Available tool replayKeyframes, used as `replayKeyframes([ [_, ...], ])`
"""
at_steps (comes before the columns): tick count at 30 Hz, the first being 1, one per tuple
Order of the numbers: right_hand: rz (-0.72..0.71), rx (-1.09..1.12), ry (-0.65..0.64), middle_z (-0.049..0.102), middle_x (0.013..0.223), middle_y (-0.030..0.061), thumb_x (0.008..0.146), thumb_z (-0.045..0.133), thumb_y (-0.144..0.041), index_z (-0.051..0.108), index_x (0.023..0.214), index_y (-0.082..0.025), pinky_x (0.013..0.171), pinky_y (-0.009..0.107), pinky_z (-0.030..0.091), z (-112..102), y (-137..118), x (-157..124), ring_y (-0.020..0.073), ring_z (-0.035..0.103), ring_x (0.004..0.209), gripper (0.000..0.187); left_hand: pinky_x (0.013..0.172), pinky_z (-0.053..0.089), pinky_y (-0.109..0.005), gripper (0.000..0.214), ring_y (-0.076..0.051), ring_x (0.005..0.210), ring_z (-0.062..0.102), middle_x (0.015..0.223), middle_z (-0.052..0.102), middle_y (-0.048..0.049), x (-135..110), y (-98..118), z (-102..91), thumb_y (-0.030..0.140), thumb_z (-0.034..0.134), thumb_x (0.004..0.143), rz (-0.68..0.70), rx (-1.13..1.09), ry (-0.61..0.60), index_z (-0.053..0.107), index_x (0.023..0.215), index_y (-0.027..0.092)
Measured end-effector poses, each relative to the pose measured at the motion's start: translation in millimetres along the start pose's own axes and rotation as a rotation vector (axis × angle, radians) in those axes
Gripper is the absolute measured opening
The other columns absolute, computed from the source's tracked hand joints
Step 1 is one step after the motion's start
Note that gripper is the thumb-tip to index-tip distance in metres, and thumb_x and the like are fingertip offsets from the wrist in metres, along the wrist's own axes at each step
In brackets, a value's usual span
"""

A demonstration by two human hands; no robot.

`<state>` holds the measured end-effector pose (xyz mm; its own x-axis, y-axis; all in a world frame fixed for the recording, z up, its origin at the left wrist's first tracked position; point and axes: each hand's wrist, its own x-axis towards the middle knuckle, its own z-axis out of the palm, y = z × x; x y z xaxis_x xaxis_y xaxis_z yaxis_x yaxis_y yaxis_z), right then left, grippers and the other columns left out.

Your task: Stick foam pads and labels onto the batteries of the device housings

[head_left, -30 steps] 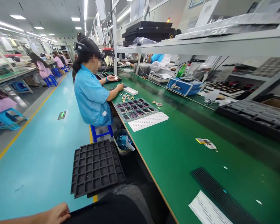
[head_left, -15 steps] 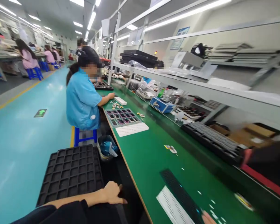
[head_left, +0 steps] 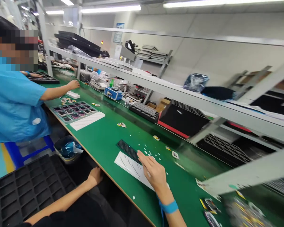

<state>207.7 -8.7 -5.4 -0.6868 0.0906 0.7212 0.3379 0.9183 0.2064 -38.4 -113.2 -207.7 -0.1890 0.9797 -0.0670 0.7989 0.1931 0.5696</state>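
Observation:
My right hand [head_left: 153,171], with a blue band [head_left: 169,206] on its wrist, reaches over the green table. Its fingers are stretched out and touch or hover just over the end of a black slotted strip [head_left: 127,150]. Beneath the palm lies a white sheet [head_left: 130,166] with rows of short dark marks, partly covered by the hand. Small white bits [head_left: 146,152] are scattered beyond the fingers. My left hand [head_left: 94,177] is low by the table's front edge, near my lap; its fingers are mostly hidden there.
On the left, a co-worker in a blue smock [head_left: 16,101] sits by a clear tray of dark parts [head_left: 73,111] and a white sheet [head_left: 87,121]. A bin [head_left: 67,154] and black compartment tray [head_left: 26,192] stand below. A shelf post [head_left: 246,167] rises at right.
The view has swung right, bringing my right hand and wrist fully into sight near the black strip. The co-worker's arm now reaches farther over the table. My left hand stays low by the table edge.

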Motion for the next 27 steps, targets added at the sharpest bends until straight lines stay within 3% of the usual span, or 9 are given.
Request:
replayKeyframes([
  [3, 0.047, -0.033, -0.027, 0.079, 0.123, 0.0047, 0.098, 0.048, -0.002, 0.069, 0.138, -0.024, 0.073, 0.031, 0.067, 1.7, 1.0, -5.7, 0.0186, 0.078, 0.084, 0.05, 0.096, 0.061, -0.046, 0.034, -0.025, 0.113, 0.069, 0.13, 0.067, -0.0114, -9.5, -8.4, -9.5, 0.036, 0.068, 0.102, -0.095, -0.009, 0.042, 0.065, 0.129, 0.016],
  [7, 0.112, -0.064, -0.108, 0.079, 0.122, 0.0049, 0.102, 0.057, -0.012, 0.074, 0.129, -0.023, 0.075, 0.03, 0.065, 9.4, -0.4, -11.3, 0.019, 0.078, 0.088, 0.033, 0.101, 0.058, -0.046, 0.033, -0.028, 0.116, 0.071, 0.127, 0.071, -0.0139, -24.6, -14.3, -23.7, 0.035, 0.062, 0.104, -0.122, -0.005, 0.11, 0.064, 0.129, 0.014],
  [13, 0.212, -0.081, -0.236, 0.076, 0.132, 0.0015, 0.103, 0.059, -0.014, 0.072, 0.131, -0.025, 0.084, 0.027, 0.062, 14.3, 0.0, -10.0, 0.0153, 0.076, 0.099, 0.032, 0.08, 0.061, -0.042, 0.056, -0.035, 0.087, 0.078, 0.095, 0.08, -0.0155, -44.6, -13.9, -40.5, 0.051, 0.035, 0.102, -0.04, 0.062, 0.117, 0.062, 0.131, 0.01],
  [19, 0.208, -0.114, -0.357, 0.069, 0.142, -0.0039, 0.106, 0.049, -0.012, 0.069, 0.135, -0.027, 0.084, 0.03, 0.062, 8.8, 3.1, -5.5, 0.0149, 0.072, 0.099, 0.038, 0.079, 0.062, -0.048, 0.061, -0.041, 0.096, 0.077, 0.108, 0.078, -0.023, -50.7, -4.3, -32.4, 0.056, 0.042, 0.096, 0.072, 0.098, 0.19, 0.064, 0.126, 0.008],
  [22, 0.194, -0.131, -0.38, 0.069, 0.143, -0.0022, 0.108, 0.046, -0.013, 0.069, 0.136, -0.025, 0.082, 0.032, 0.063, 5.4, 1.5, -1.3, 0.0164, 0.072, 0.1, 0.038, 0.086, 0.062, -0.05, 0.049, -0.04, 0.1, 0.077, 0.106, 0.08, -0.0218, -62.7, 3.5, -27.5, 0.051, 0.043, 0.097, 0.152, 0.094, 0.268, 0.071, 0.112, 0.014],
  [24, 0.184, -0.144, -0.39, 0.07, 0.142, -0.0005, 0.108, 0.046, -0.015, 0.069, 0.134, -0.024, 0.077, 0.032, 0.063, 2.9, 0.1, 0.5, 0.0169, 0.072, 0.098, 0.036, 0.093, 0.062, -0.045, 0.035, -0.033, 0.1, 0.079, 0.1, 0.083, -0.0137, -76.1, 5.3, -30.5, 0.041, 0.047, 0.098, 0.335, 0.067, 0.274, 0.076, 0.099, 0.022],
  [26, 0.164, -0.185, -0.393, 0.071, 0.141, -0.0001, 0.109, 0.046, -0.015, 0.07, 0.132, -0.024, 0.073, 0.03, 0.062, 0.2, -0.9, 0.8, 0.0158, 0.072, 0.095, 0.034, 0.092, 0.063, -0.034, 0.023, -0.023, 0.095, 0.081, 0.097, 0.084, -0.0024, -87.9, 5.5, -43.0, 0.027, 0.059, 0.093, 0.722, 0.043, 0.201, 0.08, 0.102, 0.033],
  [27, 0.151, -0.224, -0.389, 0.071, 0.14, -0.0003, 0.109, 0.046, -0.016, 0.071, 0.131, -0.023, 0.071, 0.029, 0.061, -0.9, -1.2, 0.5, 0.0154, 0.072, 0.094, 0.034, 0.089, 0.064, -0.032, 0.03, -0.021, 0.093, 0.081, 0.098, 0.084, 0.0014, -90.3, 7.0, -53.7, 0.022, 0.065, 0.089, 0.915, 0.037, 0.168, 0.079, 0.111, 0.038],
])
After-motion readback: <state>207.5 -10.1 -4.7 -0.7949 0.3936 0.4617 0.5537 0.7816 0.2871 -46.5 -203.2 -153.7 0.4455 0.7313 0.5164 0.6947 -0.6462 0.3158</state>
